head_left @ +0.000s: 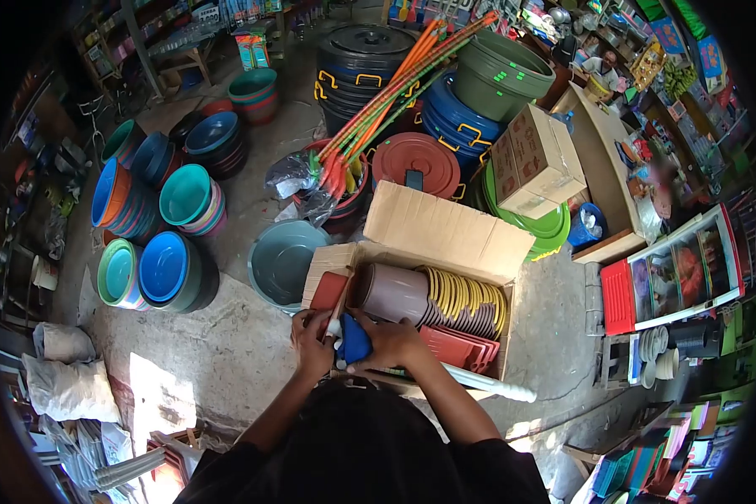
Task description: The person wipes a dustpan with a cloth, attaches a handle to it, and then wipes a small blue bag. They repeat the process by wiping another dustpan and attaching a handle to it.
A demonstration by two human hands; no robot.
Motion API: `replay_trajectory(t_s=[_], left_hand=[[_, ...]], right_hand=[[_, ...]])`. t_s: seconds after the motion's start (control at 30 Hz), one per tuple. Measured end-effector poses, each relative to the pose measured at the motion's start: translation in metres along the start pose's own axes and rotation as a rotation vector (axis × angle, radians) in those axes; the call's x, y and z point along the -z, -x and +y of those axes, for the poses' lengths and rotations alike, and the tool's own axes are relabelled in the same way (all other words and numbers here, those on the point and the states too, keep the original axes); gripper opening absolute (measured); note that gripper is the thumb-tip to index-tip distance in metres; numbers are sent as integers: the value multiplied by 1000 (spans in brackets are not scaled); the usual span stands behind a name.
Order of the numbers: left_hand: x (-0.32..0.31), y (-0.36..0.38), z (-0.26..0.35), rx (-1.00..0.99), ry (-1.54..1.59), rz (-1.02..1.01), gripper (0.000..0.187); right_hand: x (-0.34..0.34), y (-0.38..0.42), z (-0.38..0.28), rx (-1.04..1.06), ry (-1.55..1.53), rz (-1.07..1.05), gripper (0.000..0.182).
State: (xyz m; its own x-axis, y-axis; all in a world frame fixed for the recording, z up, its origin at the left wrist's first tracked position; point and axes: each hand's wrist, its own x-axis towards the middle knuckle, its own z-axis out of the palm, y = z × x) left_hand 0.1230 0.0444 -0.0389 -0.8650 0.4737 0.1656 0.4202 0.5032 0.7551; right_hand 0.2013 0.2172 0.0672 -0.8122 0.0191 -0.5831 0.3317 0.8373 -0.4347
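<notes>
Both of my hands are at the near left corner of an open cardboard box (449, 206). My right hand (388, 340) is closed around a small blue object (355, 338) with white parts beside it; its exact kind I cannot make out. Just left of it, my left hand (311, 340) has its fingers bent against the white parts; what they grip is partly hidden. Inside the box lie a row of nested brown plastic containers (391, 291) with yellow rims or handles (466, 298) and some red plastic pieces (462, 346). A red-brown piece (329, 290) rests by the left flap.
A white tube (491, 383) juts out along the box's near side. A grey basin (287, 262) stands at its left, stacked tubs (166, 267) further left. Beyond are a red lidded bin (416, 164), orange and green poles (395, 92) and a closed carton (538, 160).
</notes>
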Motion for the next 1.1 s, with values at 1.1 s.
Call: replay_trajectory(t_s=[1.1], left_hand=[[53, -30, -77, 66, 43, 232, 44]], right_hand=[[-19, 212, 171, -41, -1097, 826, 49]])
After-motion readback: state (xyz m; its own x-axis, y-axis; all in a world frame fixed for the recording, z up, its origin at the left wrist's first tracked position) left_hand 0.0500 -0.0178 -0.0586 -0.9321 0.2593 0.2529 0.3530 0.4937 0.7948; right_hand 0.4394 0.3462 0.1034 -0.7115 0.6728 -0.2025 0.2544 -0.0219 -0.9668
